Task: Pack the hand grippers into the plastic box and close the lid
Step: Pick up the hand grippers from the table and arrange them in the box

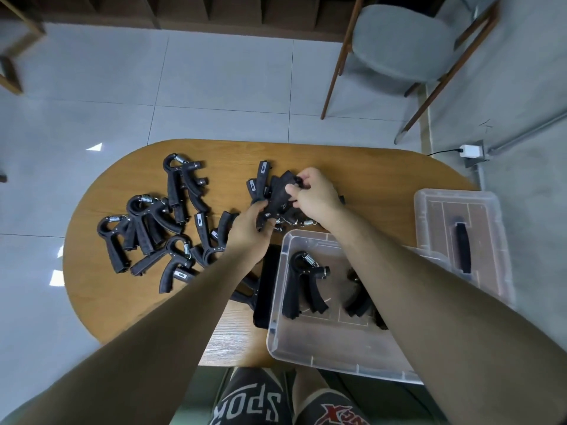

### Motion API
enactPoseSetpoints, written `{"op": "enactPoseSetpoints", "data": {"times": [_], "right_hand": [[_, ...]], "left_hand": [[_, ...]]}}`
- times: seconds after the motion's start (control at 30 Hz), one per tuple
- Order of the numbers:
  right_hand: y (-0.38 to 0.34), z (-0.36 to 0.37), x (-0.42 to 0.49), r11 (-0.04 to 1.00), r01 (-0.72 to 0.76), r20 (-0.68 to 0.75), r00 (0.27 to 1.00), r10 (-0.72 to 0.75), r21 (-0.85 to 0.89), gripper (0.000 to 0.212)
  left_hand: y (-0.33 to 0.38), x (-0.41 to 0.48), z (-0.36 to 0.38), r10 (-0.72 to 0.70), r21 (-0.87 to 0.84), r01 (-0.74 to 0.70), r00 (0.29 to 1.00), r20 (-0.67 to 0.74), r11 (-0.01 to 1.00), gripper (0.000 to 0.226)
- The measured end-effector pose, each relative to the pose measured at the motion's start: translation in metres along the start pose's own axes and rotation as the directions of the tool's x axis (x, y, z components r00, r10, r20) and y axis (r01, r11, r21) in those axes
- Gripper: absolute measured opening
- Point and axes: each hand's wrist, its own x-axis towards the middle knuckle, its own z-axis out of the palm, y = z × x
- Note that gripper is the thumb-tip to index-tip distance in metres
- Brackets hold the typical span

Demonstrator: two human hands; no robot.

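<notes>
Several black hand grippers (159,228) with metal springs lie scattered on the left half of the wooden table (101,302). A tangled bunch of hand grippers (277,194) sits at the table's middle. My left hand (250,228) grips the bunch at its near left side. My right hand (316,191) pinches a knob at the bunch's top right. The clear plastic box (277,305) stands open at the near right with two hand grippers (306,286) inside; my right forearm hides part of it. Its clear lid (429,210) with a black handle lies at the far right.
A flat black object (265,289) lies against the box's left wall. A grey chair (399,41) with wooden legs stands on the tiled floor beyond the table. A white plug (471,150) and cable sit at the right wall. My knees show below the table's near edge.
</notes>
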Motion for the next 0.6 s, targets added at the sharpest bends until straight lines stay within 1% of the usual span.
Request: {"op": "enactPoseSetpoints", "data": {"times": [0.07, 0.1, 0.17, 0.23, 0.27, 0.3, 0.33, 0.37, 0.43, 0.47, 0.5, 0.53, 0.6], "right_hand": [[-0.006, -0.016, -0.013, 0.983, 0.007, -0.075, 0.997, 0.007, 0.185, 0.030], [-0.009, -0.024, -0.021, 0.955, 0.011, -0.099, 0.995, 0.019, 0.296, 0.028], [-0.013, -0.040, -0.038, 0.869, 0.009, -0.126, 0.990, 0.062, 0.495, 0.019], [-0.014, -0.055, -0.053, 0.762, -0.010, -0.129, 0.984, 0.123, 0.648, 0.014], [-0.013, -0.062, -0.062, 0.723, -0.022, -0.120, 0.982, 0.145, 0.691, 0.017], [-0.009, -0.071, -0.072, 0.712, -0.033, -0.115, 0.981, 0.158, 0.701, 0.021], [-0.007, -0.079, -0.084, 0.742, -0.040, -0.114, 0.981, 0.155, 0.670, 0.023], [-0.002, -0.088, -0.096, 0.799, -0.040, -0.118, 0.983, 0.138, 0.599, 0.022], [0.012, -0.103, -0.124, 0.925, -0.029, -0.148, 0.985, 0.091, 0.379, 0.016], [0.019, -0.107, -0.134, 0.967, 0.000, -0.172, 0.984, 0.046, 0.256, 0.014], [0.026, -0.110, -0.146, 0.990, 0.046, -0.188, 0.982, -0.021, 0.132, 0.014], [0.034, -0.110, -0.158, 0.996, 0.094, -0.181, 0.979, -0.090, 0.012, 0.020], [0.052, -0.104, -0.182, 0.960, 0.178, -0.096, 0.975, -0.202, -0.214, 0.042]], "left_hand": [[0.010, -0.004, -0.006, 0.041, 0.042, -0.038, 0.997, -0.066, 0.998, 0.057], [0.017, -0.006, -0.008, 0.049, 0.006, -0.049, 0.995, -0.084, 0.999, 0.059], [0.035, -0.011, -0.013, 0.044, -0.160, -0.054, 0.997, -0.069, 0.986, 0.060], [0.055, -0.019, -0.016, 0.065, -0.297, -0.078, 0.996, -0.054, 0.952, 0.050], [0.066, -0.023, -0.017, 0.074, -0.343, -0.089, 0.996, -0.057, 0.935, 0.043], [0.074, -0.025, -0.017, 0.078, -0.379, -0.097, 0.995, -0.065, 0.920, 0.037], [0.081, -0.028, -0.018, 0.082, -0.405, -0.102, 0.994, -0.066, 0.909, 0.032], [0.086, -0.030, -0.018, 0.088, -0.420, -0.104, 0.994, -0.057, 0.902, 0.029], [0.096, -0.041, -0.018, 0.104, -0.429, -0.099, 0.994, -0.013, 0.898, 0.026], [0.099, -0.045, -0.018, 0.124, -0.412, -0.106, 0.992, 0.016, 0.905, 0.026], [0.100, -0.050, -0.015, 0.148, -0.386, -0.120, 0.988, 0.042, 0.915, 0.026], [0.101, -0.055, -0.012, 0.167, -0.361, -0.135, 0.984, 0.059, 0.923, 0.025], [0.101, -0.068, -0.003, 0.178, -0.325, -0.143, 0.981, 0.080, 0.935, 0.024]]}}
